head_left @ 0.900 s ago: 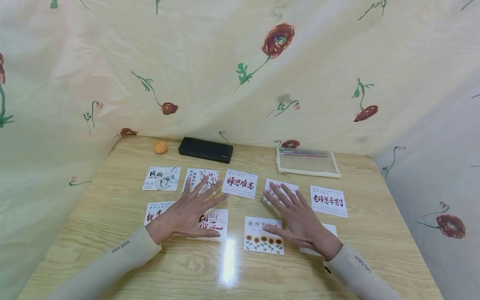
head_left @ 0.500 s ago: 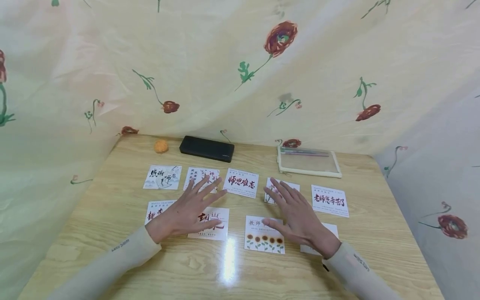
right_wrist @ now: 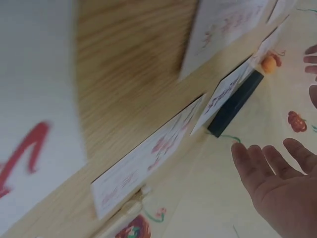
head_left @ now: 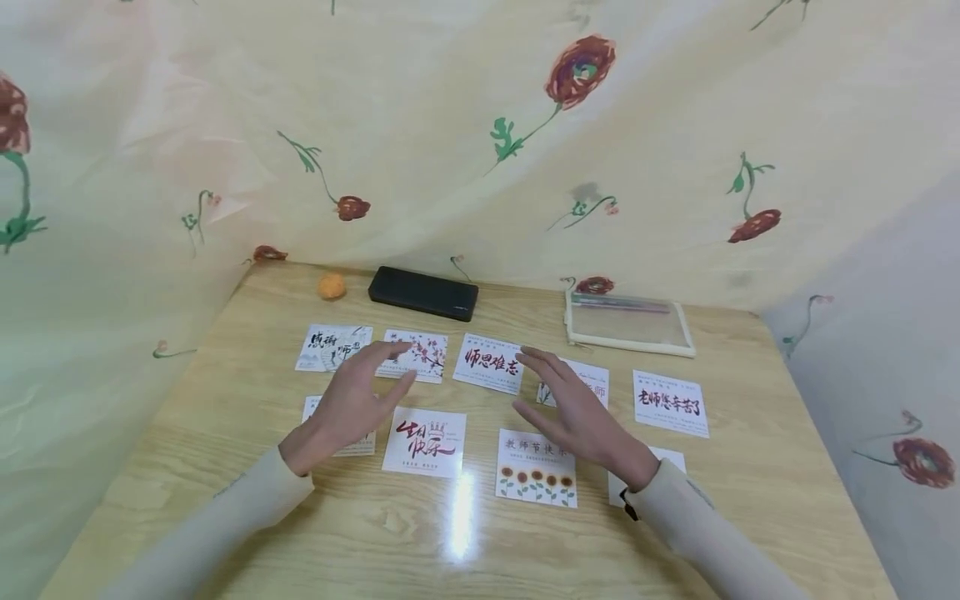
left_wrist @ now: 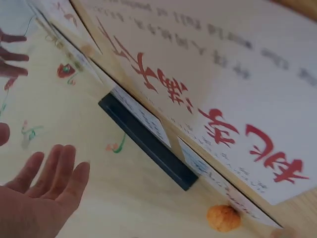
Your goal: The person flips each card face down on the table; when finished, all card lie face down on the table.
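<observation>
Several white greeting cards lie in two rows on the wooden table (head_left: 225, 433). My left hand (head_left: 358, 393) hovers open and on edge above the lower-left card (head_left: 352, 446), with its fingers reaching over the blossom card (head_left: 427, 354). My right hand (head_left: 573, 408) is open too, palm turned inward, above the sunflower card (head_left: 536, 479) and partly hiding a card (head_left: 594, 381) behind it. Between the hands lie two red-calligraphy cards (head_left: 424, 442) (head_left: 491, 364). Neither hand holds anything. The left wrist view shows my left hand (left_wrist: 42, 196); the right wrist view shows my right hand (right_wrist: 277, 183).
A black case (head_left: 423, 293) and a small orange ball (head_left: 331, 286) sit at the table's far edge. A clear zip pouch (head_left: 628, 325) lies at the far right. Flowered cloth (head_left: 480, 125) hangs behind and at both sides.
Both hands have lifted off the cards and turned from flat, spread fingers to on edge with palms facing each other. The cards have not moved.
</observation>
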`<state>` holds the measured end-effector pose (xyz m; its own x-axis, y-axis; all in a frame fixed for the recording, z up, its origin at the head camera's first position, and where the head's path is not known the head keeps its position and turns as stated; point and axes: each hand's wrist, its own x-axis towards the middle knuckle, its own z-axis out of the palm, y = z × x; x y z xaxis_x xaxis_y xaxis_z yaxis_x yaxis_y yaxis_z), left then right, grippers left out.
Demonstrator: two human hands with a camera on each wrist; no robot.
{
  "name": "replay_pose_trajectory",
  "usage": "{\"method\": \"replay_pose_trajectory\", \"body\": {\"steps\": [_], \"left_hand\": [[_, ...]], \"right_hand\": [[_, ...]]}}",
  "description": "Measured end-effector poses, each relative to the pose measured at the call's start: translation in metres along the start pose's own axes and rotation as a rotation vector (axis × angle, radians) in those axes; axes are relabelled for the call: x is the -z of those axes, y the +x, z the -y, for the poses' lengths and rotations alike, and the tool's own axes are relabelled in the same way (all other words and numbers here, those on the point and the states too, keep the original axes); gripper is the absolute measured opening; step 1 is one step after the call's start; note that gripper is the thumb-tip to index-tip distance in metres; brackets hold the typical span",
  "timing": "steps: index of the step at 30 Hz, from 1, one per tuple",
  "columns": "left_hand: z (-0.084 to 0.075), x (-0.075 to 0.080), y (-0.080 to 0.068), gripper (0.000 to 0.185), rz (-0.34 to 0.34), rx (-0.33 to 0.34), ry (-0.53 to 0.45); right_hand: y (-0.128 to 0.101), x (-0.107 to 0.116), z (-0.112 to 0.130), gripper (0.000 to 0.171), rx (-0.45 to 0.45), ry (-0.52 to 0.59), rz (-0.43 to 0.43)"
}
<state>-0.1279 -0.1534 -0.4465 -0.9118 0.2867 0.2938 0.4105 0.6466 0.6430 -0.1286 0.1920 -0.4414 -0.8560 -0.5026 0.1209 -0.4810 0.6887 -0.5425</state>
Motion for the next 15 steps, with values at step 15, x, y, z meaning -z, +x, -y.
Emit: {"method": "replay_pose_trajectory", "body": {"steps": [15], "left_hand": [[0.052, 0.042, -0.008, 0.038, -0.081, 0.297, -0.01]], "right_hand": [[0.06, -0.032, 0.026, 0.054, -0.037, 0.418, 0.133]]}}
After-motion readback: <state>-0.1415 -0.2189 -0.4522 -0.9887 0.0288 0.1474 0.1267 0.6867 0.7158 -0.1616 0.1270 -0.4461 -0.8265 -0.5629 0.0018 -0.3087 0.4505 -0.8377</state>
